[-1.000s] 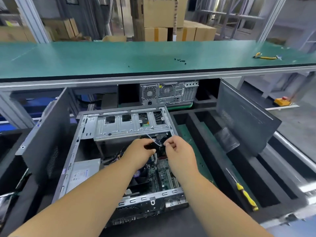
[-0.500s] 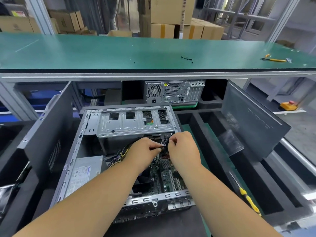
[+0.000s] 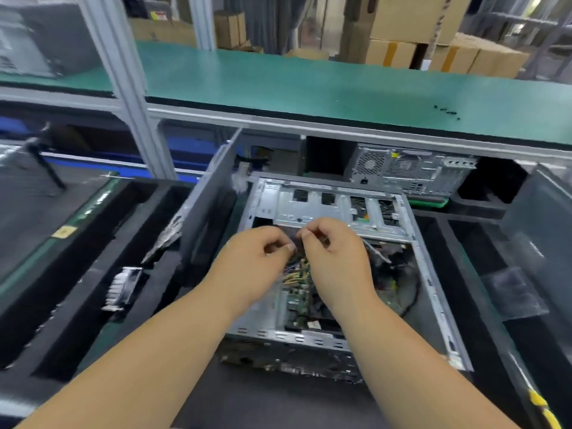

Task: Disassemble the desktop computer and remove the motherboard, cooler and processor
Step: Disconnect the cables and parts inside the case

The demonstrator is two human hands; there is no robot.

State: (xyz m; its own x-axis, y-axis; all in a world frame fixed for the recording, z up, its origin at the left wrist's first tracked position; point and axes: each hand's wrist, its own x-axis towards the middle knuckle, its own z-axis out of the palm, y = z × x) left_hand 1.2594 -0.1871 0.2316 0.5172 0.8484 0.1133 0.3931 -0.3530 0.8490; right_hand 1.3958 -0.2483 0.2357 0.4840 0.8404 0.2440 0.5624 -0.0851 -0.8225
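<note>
Fingers of your left hand (image 3: 257, 258) and right hand (image 3: 334, 252) curl, pinching blurred wires (image 3: 297, 267) mid-frame over the ribbed metal computer case (image 3: 433, 274); motherboard (image 3: 298, 301) mostly hidden.

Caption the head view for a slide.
Both hands pinch cables above the green motherboard inside the open grey metal case.

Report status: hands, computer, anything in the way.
Left hand and right hand both pinching cables over the open computer. Motherboard not yet out. Drive cage just beyond the hands; picture blurred.
</note>
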